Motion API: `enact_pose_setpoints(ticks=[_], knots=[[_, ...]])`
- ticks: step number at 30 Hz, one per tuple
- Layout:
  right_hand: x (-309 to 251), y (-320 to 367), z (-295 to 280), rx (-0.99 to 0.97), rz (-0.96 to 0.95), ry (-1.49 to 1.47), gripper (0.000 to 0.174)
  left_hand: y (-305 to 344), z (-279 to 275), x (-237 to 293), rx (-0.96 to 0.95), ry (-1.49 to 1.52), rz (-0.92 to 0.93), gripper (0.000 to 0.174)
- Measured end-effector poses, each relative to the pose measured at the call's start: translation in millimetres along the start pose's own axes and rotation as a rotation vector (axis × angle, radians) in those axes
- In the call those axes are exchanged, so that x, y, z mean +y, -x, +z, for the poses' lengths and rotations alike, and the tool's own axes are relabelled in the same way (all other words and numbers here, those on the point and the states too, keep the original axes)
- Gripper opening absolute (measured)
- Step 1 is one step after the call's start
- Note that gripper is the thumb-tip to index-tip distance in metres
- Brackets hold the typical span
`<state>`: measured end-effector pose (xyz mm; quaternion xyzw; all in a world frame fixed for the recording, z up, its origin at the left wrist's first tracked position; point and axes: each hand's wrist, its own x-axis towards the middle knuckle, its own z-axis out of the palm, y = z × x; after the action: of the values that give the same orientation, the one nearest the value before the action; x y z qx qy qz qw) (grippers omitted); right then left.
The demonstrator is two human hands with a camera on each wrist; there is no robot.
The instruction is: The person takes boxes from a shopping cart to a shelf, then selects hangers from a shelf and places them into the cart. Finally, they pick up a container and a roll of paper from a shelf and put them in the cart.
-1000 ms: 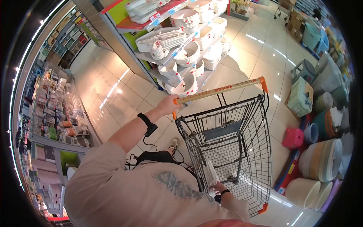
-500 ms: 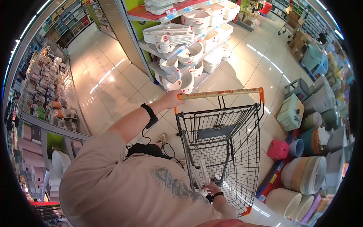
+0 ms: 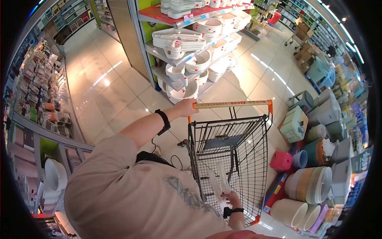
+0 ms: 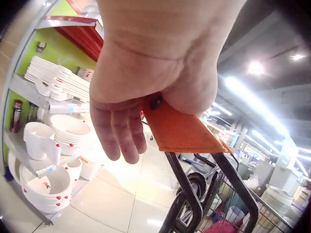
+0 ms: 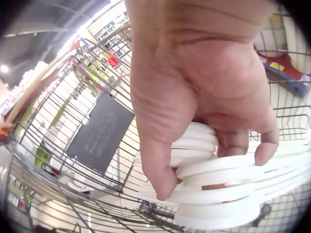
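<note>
My left hand (image 3: 186, 108) grips the orange-ended handle (image 3: 234, 104) of a wire shopping cart (image 3: 195, 159). In the left wrist view, the palm lies over the handle's orange end (image 4: 182, 131), with several fingers (image 4: 114, 133) hanging down beside it. Inside the cart, my right hand (image 3: 231, 198) holds white nested dishes (image 3: 224, 177) by their rims. The right wrist view shows the thumb on one side of the stacked white dishes (image 5: 218, 189) and the fingers on the other. Red marks show on the dishes.
Ahead stands a shelf unit (image 3: 191, 57) stacked with white bowls and trays. Along the right are tubs (image 3: 306, 183), a pink bin (image 3: 281, 161), a pale green box (image 3: 293, 125) and a stool (image 3: 302, 99). A goods display (image 3: 36, 95) lines the left.
The view has turned, and the shelf and right-hand tubs have shifted in it. My right hand and the white dishes sit farther inside the cart. My left hand stays on the handle.
</note>
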<state>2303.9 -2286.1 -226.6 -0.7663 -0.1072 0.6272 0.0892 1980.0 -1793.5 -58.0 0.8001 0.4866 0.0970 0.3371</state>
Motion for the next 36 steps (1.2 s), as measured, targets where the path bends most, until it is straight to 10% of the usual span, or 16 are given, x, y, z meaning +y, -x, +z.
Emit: enact_pose_setpoints(ticks=[10,18,36], knots=[[-43,76,-22,0.104,-0.22,-0.469,0.039,7,-8,0,-0.01,0.047,0.067,0.039],[-138,210,-5,0.382,-0.451,-0.296,0.05,9,-13,-11,-0.053,0.056,0.15,0.042],[-328,401,122,0.462,-0.732,-0.394,0.047,76,-52,-59,-0.331,0.21,0.474,0.128]])
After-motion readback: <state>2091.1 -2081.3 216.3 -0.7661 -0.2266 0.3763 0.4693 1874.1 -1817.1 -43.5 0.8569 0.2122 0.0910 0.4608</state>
